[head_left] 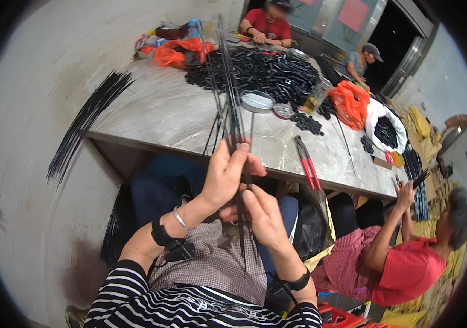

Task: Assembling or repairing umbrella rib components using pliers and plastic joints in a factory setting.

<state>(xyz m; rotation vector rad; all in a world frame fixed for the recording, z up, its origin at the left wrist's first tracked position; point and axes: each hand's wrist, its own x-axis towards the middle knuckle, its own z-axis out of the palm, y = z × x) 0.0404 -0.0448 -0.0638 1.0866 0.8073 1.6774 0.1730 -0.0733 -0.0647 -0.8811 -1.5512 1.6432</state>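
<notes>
Head view: a grey marbled table [162, 104] is the largest thing here, its far end partly covered by a wide heap of black pieces [266, 65] too crowded to tell apart. At the right edge sits a co-worker in red [408, 268], face turned away, gripping a bunch of dark strips [421, 177]. Across the table a second co-worker in red [270, 24] has the head blurred; a third in grey [354, 65] is partly hidden behind the goods.

Thin black rods [229, 82] stand long and steep between the person's hands, their upper ends over the table, their lower ends above the checked apron [211, 268]; they overlap too closely to count. A loose sheaf of similar rods [91, 123] lies across the table's left end and hangs past it. Right of the heap are an orange-red plastic bag [351, 104] and a white sack [372, 113] with dark contents.

The left hand [227, 170] closes thumb and fingers around the rods; some of its fingertips are hidden behind them. The right hand [266, 216], lower down, has its thumb and forefinger brought together on the rods, the other fingers curled and partly out of sight. Red-handled pliers [307, 164] lie near the table's front edge. Smaller still is a round dish [257, 100], its contents hard to make out.
</notes>
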